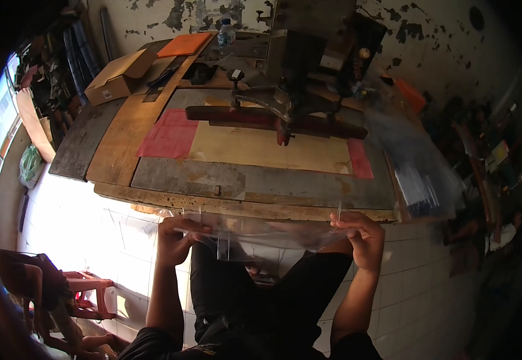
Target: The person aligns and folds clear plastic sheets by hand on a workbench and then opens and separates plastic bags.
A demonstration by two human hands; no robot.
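Note:
A clear plastic sheet [267,240] stretches between my two hands, just in front of the worktable's near edge and above my lap. Its left end is pinched by my left hand [180,239], thumb against fingers. On the other side, my right hand [363,237] grips the opposite end in the same way. Beyond the sheet, a machine with a long dark red bar [273,120] stands over the table. Beneath that bar lies a pale yellow panel [267,147], with a pink piece [168,135] at its left and another pink strip [360,159] at its right.
Stacked clear plastic sheets [420,174] lie on the table's right side. At the back left are a cardboard box [120,78], an orange folder [184,45] and a water bottle [226,33]. A person [45,294] sits low at the left, near a red stool [93,294].

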